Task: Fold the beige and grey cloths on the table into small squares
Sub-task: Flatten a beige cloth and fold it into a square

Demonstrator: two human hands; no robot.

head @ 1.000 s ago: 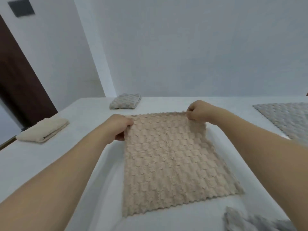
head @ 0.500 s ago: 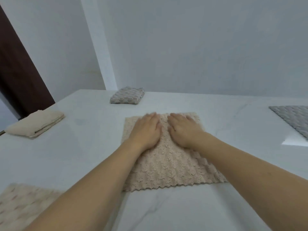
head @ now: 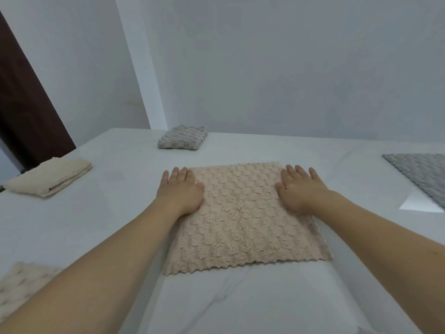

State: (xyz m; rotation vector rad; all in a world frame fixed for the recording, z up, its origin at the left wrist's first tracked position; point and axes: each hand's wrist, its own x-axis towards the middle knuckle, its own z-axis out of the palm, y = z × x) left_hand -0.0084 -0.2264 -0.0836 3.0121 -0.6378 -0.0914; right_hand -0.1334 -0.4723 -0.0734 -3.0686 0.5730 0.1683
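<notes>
On beige cloth (head: 243,213), hands (head: 180,191) now apart.

Beige bubble-textured cloth (head: 243,213), grey folded cloth (head: 183,138), white marbled table (head: 240,297).

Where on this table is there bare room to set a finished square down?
Bare table lies near the person, below the beige cloth; also between it and the folded beige cloth. Narrower: toward the folded grey cloth and flat grey cloth.
</notes>
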